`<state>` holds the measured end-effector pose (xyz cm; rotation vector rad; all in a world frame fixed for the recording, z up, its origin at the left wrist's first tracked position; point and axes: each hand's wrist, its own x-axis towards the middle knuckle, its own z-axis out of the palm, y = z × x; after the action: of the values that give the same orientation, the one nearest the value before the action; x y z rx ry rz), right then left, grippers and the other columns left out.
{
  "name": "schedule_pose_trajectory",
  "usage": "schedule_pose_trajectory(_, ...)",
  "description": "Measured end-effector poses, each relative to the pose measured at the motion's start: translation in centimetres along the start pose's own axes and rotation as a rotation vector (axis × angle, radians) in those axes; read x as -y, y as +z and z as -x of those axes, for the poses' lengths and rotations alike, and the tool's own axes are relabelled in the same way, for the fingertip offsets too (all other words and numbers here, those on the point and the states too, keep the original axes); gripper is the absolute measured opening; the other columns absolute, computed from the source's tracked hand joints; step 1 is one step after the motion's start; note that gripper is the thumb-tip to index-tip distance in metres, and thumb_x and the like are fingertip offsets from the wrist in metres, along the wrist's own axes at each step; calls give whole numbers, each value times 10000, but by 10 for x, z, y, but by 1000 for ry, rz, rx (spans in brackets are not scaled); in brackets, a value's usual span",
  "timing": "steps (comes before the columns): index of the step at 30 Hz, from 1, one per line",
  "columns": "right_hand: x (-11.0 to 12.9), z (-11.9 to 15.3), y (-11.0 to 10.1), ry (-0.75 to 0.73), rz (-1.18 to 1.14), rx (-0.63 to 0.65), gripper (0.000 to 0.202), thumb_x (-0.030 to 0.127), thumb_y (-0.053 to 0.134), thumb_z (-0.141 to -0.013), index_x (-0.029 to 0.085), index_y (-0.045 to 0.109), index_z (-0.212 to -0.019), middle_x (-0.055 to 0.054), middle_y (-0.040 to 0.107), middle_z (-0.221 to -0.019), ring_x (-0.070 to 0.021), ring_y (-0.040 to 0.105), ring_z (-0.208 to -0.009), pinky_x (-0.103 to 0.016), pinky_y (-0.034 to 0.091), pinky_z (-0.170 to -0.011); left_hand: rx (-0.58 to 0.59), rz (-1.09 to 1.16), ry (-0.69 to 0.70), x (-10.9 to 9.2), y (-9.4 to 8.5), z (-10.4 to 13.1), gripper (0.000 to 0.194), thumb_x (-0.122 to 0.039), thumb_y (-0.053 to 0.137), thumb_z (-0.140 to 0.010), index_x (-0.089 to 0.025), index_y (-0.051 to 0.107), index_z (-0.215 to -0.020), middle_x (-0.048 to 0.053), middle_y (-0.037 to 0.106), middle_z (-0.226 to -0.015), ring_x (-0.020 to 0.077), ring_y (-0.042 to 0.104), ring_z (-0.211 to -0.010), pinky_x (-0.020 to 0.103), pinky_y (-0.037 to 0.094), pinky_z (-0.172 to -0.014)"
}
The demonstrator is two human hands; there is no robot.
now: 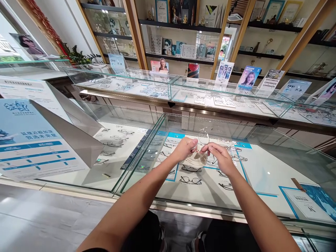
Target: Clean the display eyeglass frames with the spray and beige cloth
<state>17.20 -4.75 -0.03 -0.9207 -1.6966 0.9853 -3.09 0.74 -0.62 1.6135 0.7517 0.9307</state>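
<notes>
A pair of thin-rimmed eyeglasses [204, 135] is held up above the glass display case, one round rim standing higher than my fingers. My left hand [185, 148] is closed in a pinch at the left side of the frame. From the other side, the fingertips of my right hand [219, 156] pinch the eyeglasses near their middle. A pale beige cloth [194, 161] hangs just below both hands; which fingers grip it is hard to make out. Under the glass, round dark-rimmed eyeglasses [190, 180] lie in a row with several other pairs.
The glass case [199, 201] spans the space before me, its upright panes and edges close to my forearms. At left stand folded cardboard signs [39, 140]. A printed card [306, 203] lies at right. Behind runs another glass counter [147, 84] with upright leaflets, then shelves.
</notes>
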Motion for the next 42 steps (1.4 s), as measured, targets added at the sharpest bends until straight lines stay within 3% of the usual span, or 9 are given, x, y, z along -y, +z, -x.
schedule_pose_trajectory(10, 0, 1, 3, 25, -79, 59, 380, 510, 522, -1026, 235, 778, -972, -76, 762, -985, -240, 639, -877, -377, 503, -794, 12, -50, -1, 0, 0, 1, 747, -842, 414, -860, -192, 445, -493, -19, 371, -453, 90, 320, -440, 284, 223, -495)
schedule_pose_trajectory(17, -7, -4, -1, 5, -195, -95, 324, 484, 527, -1016, 239, 736, -985, -90, 755, -1023, -262, 679, -948, -393, 526, -810, 91, -124, -6, 3, 2, 4, 742, -834, 377, -898, -200, 423, -515, -28, 325, -457, 100, 303, -454, 298, 208, -518)
schedule_pose_trajectory(22, -9, -8, -3, 14, -218, -223, 313, 478, 516, -1015, 241, 719, -998, -98, 756, -1079, -273, 694, -1024, -392, 546, -799, 179, -204, -53, 7, 6, 5, 720, -810, 395, -910, -199, 423, -528, -10, 409, -487, 102, 325, -465, 301, 228, -516)
schedule_pose_trajectory(29, -7, -7, -3, 6, -237, -219, 295, 468, 541, -1008, 241, 729, -991, -98, 760, -1079, -269, 693, -1030, -390, 547, -800, 209, -207, -33, 11, 10, 4, 682, -723, 439, -942, -190, 413, -517, -16, 409, -491, 102, 339, -491, 296, 245, -545)
schedule_pose_trajectory(36, -9, -8, -3, 9, -192, -226, 323, 502, 529, -1009, 243, 721, -1000, -97, 761, -1081, -272, 697, -1035, -394, 554, -816, 266, -157, -27, 8, 8, 6, 701, -777, 433, -914, -193, 411, -528, -15, 406, -497, 100, 310, -491, 302, 224, -540)
schedule_pose_trajectory(39, -11, -8, -5, 14, -182, -219, 339, 509, 505, -1015, 241, 713, -1014, -104, 756, -1088, -277, 698, -1040, -399, 555, -819, 145, -121, -38, 10, 2, 1, 718, -849, 422, -864, -205, 430, -547, -28, 366, -471, 104, 305, -463, 295, 219, -519)
schedule_pose_trajectory(42, -12, -9, -7, 7, -180, -229, 327, 497, 510, -1012, 244, 717, -1000, -97, 754, -1068, -272, 697, -1025, -389, 550, -800, -80, -108, -6, 14, -10, -8, 660, -815, 413, -886, -206, 498, -644, -13, 447, -535, 134, 408, -513, 291, 317, -556)
